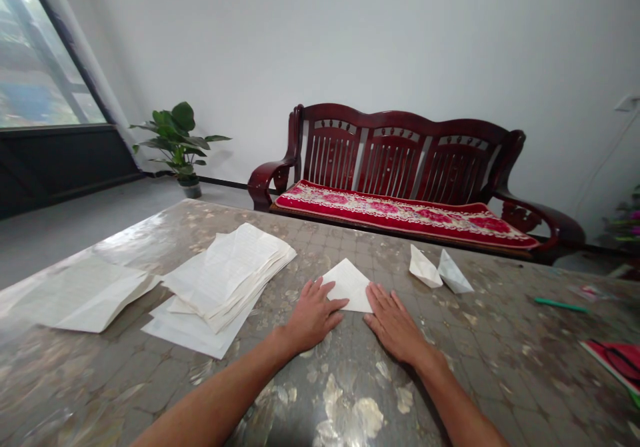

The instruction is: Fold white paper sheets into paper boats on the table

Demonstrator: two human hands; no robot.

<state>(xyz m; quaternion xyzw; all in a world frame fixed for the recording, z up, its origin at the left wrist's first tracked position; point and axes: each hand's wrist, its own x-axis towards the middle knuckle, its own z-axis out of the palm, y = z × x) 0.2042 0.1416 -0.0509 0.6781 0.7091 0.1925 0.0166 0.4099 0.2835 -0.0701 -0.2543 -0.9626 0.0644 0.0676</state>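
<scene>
A white sheet folded into a triangle (pixel 350 282) lies flat on the patterned table (pixel 350 394). My left hand (pixel 313 317) rests palm down at its left lower corner, fingers stretched out, thumb touching the paper. My right hand (pixel 393 324) lies flat at its right lower corner, fingers stretched out and touching the edge. Neither hand holds anything. A stack of white sheets (pixel 225 277) sits to the left of my left hand. Two folded paper shapes (pixel 437 270) stand farther back on the right.
More loose sheets (pixel 90 294) lie at the table's left. A green pen (pixel 560 305) and a red item (pixel 617 360) sit at the right edge. Behind the table stand a dark wooden bench with a red cushion (pixel 400 210) and a potted plant (pixel 177 144).
</scene>
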